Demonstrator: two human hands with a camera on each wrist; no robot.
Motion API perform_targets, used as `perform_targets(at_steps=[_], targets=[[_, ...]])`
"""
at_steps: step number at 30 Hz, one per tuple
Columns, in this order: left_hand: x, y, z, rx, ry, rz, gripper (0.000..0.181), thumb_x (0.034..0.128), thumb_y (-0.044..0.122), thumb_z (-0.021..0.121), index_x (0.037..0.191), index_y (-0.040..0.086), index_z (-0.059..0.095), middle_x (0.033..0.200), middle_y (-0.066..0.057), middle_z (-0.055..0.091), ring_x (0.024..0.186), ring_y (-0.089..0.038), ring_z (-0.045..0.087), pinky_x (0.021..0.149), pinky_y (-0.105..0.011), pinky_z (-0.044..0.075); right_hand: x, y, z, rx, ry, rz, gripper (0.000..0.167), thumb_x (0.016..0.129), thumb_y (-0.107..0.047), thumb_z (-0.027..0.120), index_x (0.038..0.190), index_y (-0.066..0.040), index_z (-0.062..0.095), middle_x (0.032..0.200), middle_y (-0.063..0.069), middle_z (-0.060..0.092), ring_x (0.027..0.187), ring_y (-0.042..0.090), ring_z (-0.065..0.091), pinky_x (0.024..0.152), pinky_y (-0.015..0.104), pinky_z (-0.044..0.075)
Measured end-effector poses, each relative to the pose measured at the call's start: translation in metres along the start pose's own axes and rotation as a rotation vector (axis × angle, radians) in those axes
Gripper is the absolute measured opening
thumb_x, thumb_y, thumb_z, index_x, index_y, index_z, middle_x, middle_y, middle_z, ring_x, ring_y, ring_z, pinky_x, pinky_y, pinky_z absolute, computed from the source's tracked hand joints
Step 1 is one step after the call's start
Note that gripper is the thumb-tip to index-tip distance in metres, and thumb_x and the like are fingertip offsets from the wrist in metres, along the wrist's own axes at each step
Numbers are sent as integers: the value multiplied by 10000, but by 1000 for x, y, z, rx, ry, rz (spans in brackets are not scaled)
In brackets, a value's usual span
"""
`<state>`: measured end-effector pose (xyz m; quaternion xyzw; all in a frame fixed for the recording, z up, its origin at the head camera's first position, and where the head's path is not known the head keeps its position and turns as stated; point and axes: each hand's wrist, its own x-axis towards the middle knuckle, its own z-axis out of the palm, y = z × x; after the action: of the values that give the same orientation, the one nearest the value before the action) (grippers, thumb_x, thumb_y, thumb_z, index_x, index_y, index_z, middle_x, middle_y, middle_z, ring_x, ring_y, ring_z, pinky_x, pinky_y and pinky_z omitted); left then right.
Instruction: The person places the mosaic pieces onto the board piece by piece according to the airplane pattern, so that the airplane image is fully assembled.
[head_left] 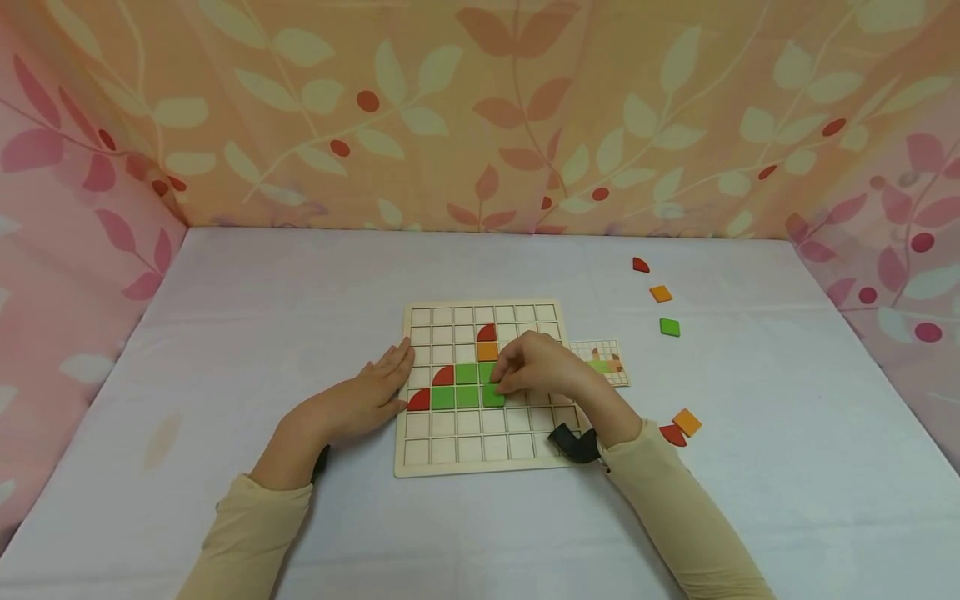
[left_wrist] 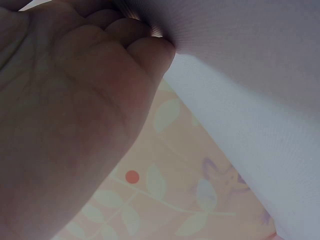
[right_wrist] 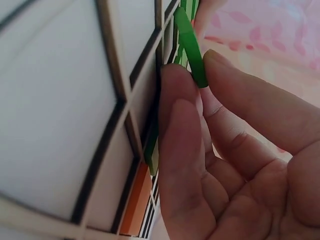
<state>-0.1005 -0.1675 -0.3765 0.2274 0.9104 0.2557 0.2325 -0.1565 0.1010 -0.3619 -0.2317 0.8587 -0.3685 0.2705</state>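
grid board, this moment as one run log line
right hand: pinches green tile; left hand: at left edge of grid board; pattern card: right of board; loose tiles: farther right

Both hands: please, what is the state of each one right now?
Left hand: open, touching the left edge of the board.
Right hand: closed, pinching a green tile.

Passable from left edge of worktop [head_left: 300, 283] to left hand [head_left: 367, 396], and along back edge in front of patterned cloth [head_left: 420, 192]. Blocked at left side of board [head_left: 480, 467] by left hand, touching; blocked right of centre by right hand [head_left: 543, 364] and pinched green tile [right_wrist: 194, 50]. Hemmed off board's right side by card [head_left: 603, 364], then loose tiles [head_left: 661, 293] toward back right corner. Open between left sleeve [head_left: 243, 533] and right sleeve [head_left: 675, 508], up to board's front edge.
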Motion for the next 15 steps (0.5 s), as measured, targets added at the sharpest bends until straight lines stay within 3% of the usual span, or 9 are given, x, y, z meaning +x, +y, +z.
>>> perform_targets(at_steps=[15], targets=[[-1, 1, 0, -6, 5, -6, 656, 973, 114, 475, 1478, -67, 96, 1561, -193, -26, 1422, -359, 11, 1118, -547, 93, 0, -1, 1, -34, 9, -17, 58, 758, -64, 768, 802, -69, 731, 693, -44, 667, 653, 96, 588, 676, 266, 481]])
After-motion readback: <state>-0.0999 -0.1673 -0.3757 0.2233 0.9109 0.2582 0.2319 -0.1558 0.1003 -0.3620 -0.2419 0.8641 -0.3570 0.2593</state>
